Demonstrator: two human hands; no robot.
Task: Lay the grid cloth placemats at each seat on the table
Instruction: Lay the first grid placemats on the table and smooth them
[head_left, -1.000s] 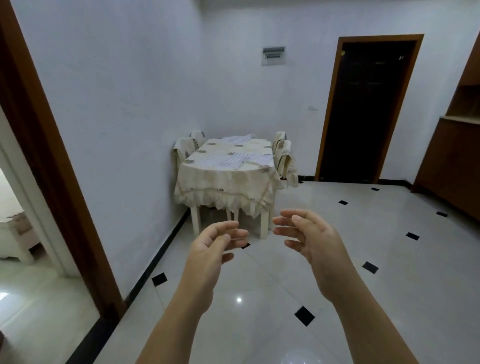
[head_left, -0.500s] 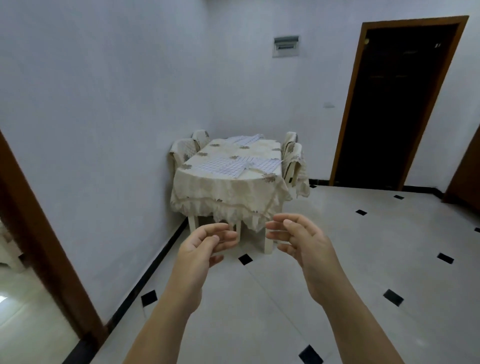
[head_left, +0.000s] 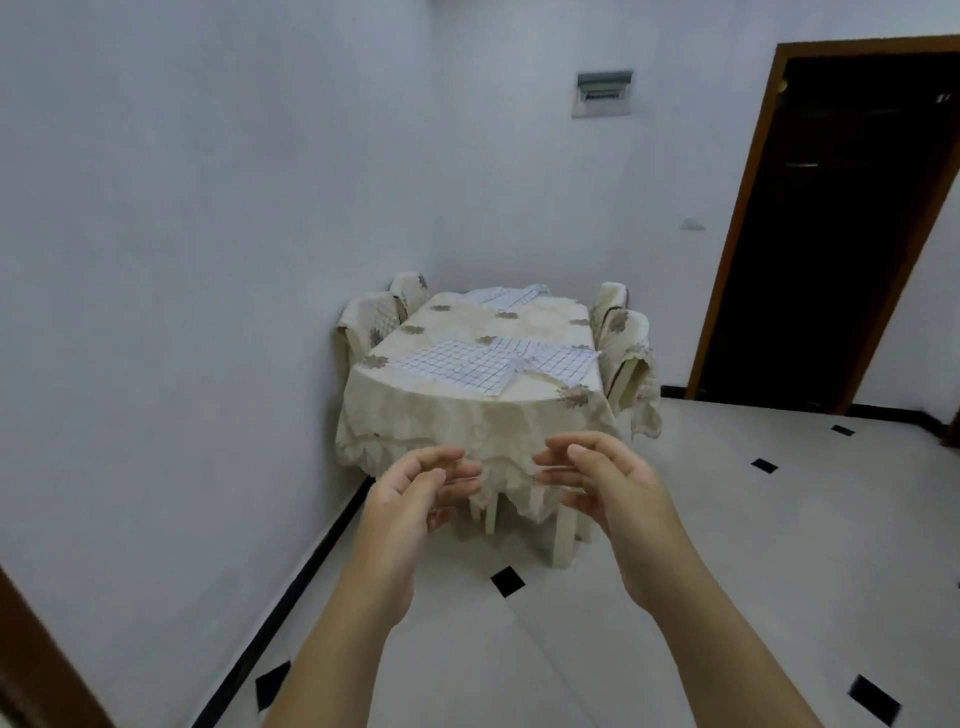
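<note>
A table (head_left: 483, 415) under a cream floral cloth stands against the left wall, some way ahead of me. White placemats with a blue grid lie on it: one (head_left: 457, 366) at the near end, a second (head_left: 563, 361) overlapping it on the right, and a third (head_left: 506, 297) at the far end. My left hand (head_left: 410, 499) and my right hand (head_left: 597, 483) are raised in front of me with loosely bent fingers, palms facing each other. Both hold nothing and are well short of the table.
Covered chairs stand on the left (head_left: 366, 322) and right (head_left: 626, 348) of the table. A dark doorway (head_left: 841, 223) with a brown frame is at the right. White floor tiles (head_left: 753, 545) with small black squares stretch ahead. A brown door frame (head_left: 36, 670) is at the lower left.
I have walked toward the table, so it looks larger and closer. The left door frame has slid almost out of view. Both hands keep the same raised pose.
</note>
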